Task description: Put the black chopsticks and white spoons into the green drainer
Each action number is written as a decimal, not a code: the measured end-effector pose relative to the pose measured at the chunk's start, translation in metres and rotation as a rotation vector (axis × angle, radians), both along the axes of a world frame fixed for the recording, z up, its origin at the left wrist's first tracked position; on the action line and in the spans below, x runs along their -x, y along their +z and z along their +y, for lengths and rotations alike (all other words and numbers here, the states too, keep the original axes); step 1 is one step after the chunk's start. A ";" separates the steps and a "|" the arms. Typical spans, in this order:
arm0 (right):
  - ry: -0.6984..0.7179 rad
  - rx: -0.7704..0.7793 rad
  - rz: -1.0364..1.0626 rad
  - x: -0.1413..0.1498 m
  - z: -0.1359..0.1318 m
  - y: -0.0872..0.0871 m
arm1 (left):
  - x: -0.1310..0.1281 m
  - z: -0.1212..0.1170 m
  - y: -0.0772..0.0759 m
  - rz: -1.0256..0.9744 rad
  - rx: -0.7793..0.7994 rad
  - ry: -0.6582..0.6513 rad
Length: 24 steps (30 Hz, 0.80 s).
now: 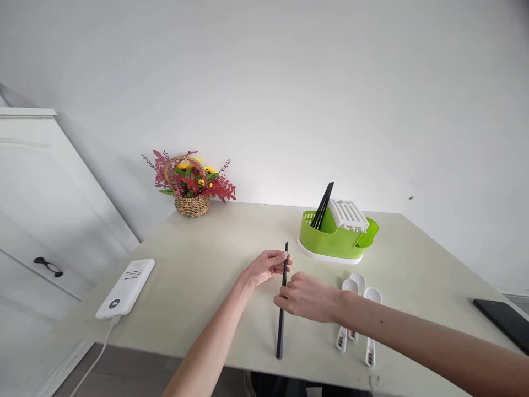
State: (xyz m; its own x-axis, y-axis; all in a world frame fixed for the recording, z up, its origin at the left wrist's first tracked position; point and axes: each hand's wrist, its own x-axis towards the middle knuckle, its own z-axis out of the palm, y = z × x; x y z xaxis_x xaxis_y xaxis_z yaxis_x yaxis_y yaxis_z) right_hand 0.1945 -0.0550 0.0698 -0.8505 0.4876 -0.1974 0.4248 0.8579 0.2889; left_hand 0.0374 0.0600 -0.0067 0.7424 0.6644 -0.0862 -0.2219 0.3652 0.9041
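Observation:
Black chopsticks [281,333] are held between my two hands, over the front middle of the table; how many there are I cannot tell. My left hand [268,266] pinches them near their far tips. Lower down, my right hand [303,296] is closed around their middle, with its fingertips partly hidden. Behind my hands stands a green utensil holder [330,242] with a white slotted top. More black chopsticks [322,207] lean in its left compartment. Three white spoons [373,296] lie on the table, partly under my right forearm.
A wicker basket of artificial flowers [192,205] stands at the back left of the table [198,309]. A white power bank [126,286] with a cable lies at the left edge. At the right edge is a black phone [504,320]. A white cabinet [41,193] stands left.

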 end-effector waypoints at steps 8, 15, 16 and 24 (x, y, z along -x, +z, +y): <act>0.013 -0.006 0.015 0.003 -0.001 -0.004 | 0.001 0.000 0.001 -0.011 0.024 0.023; -0.078 0.047 0.196 -0.021 -0.001 0.027 | -0.001 0.000 0.001 -0.036 0.031 0.049; -0.167 0.065 0.284 -0.027 0.001 0.036 | -0.002 0.001 0.001 -0.041 0.032 0.054; -0.899 0.316 0.633 -0.026 0.042 0.070 | -0.005 0.000 -0.002 -0.090 0.040 0.082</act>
State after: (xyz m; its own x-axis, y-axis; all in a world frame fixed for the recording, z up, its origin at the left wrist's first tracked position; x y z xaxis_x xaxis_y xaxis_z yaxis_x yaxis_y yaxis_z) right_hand 0.2209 -0.0133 0.1400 -0.2095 0.9746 -0.0795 0.9141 0.1663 -0.3698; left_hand 0.0423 0.0601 -0.0083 0.6919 0.7204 -0.0488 -0.3323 0.3778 0.8642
